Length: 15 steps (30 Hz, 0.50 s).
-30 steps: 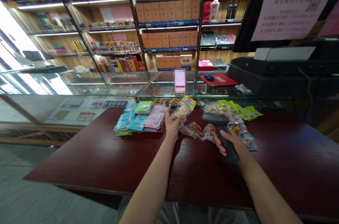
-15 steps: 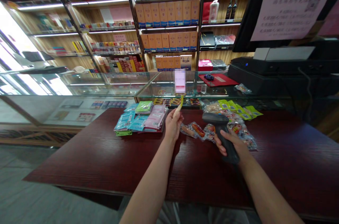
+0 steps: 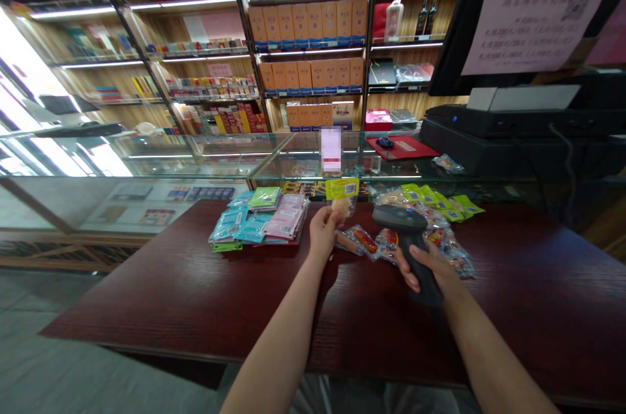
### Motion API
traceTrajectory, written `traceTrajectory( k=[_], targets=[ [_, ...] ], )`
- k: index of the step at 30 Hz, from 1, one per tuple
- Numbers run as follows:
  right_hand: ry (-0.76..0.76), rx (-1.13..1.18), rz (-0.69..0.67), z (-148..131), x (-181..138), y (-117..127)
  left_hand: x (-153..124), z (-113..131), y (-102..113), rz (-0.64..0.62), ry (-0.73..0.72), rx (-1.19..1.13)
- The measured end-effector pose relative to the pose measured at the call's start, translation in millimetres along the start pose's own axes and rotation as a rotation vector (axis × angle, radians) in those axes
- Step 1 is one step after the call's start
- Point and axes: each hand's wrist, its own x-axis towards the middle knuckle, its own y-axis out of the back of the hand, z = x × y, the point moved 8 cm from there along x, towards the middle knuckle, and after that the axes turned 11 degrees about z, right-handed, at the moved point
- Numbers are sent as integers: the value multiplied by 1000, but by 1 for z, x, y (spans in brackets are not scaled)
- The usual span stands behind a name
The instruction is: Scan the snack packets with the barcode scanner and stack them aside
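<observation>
My left hand (image 3: 323, 230) is closed on a small snack packet (image 3: 342, 195) with a yellow-green header card, held upright above the dark red wooden table (image 3: 171, 283). The packet's header faces me. My right hand (image 3: 430, 267) grips the handle of a black barcode scanner (image 3: 408, 238), whose head sits just right of the packet. Between the hands, several clear sausage packets (image 3: 366, 241) lie on the table.
A stack of blue, green and pink flat packets (image 3: 259, 218) lies left of my left hand. More snack packets (image 3: 440, 218) are piled at the right. Behind stand a glass counter (image 3: 220, 160), a black cash register (image 3: 513, 127) and shelves of boxed goods (image 3: 313, 42).
My left hand has turned the snack packet: tilted face-on, then edge-on, and now upright with its header facing me. The right hand and scanner have stayed put.
</observation>
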Motion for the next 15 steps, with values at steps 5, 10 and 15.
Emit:
traceTrajectory(
  k=[5, 10, 15],
  targets=[
    [79, -75, 1, -7, -3, -5, -2, -11, 4, 51, 25, 85],
    [86, -114, 33, -7, -4, -5, -1, -13, 5, 57, -16, 108],
    [100, -97, 62, -11, -5, -3, 0, -14, 6, 66, -18, 157]
  ],
)
